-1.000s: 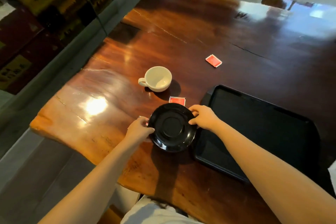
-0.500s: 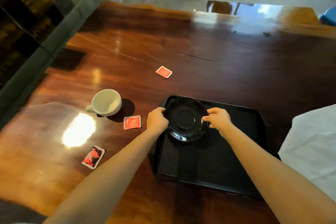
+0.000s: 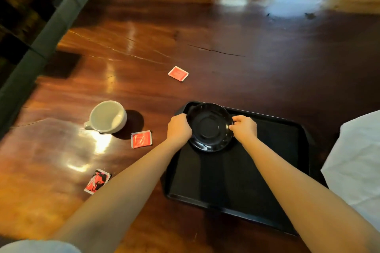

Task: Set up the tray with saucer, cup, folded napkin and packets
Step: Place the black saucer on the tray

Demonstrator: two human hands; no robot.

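A black saucer (image 3: 209, 127) sits in the far left corner of the black tray (image 3: 267, 181). My left hand (image 3: 178, 127) grips its left rim and my right hand (image 3: 244, 127) grips its right rim. A white cup (image 3: 108, 117) stands on the wooden table left of the tray. Three red packets lie on the table: one (image 3: 141, 139) just right of the cup, one (image 3: 178, 73) farther back, and a red and black one (image 3: 97, 181) near my left forearm. A white napkin (image 3: 357, 162) lies at the right edge, beside the tray.
The glossy wooden table (image 3: 226, 43) stretches far back, with a crack running across its middle. A grey ledge (image 3: 41, 43) borders the table on the left. Floor shows beyond the far edge.
Both hands carried the saucer from the table at the tray's left onto the tray's far left corner. The view swung right, so the napkin and a third packet came into sight.
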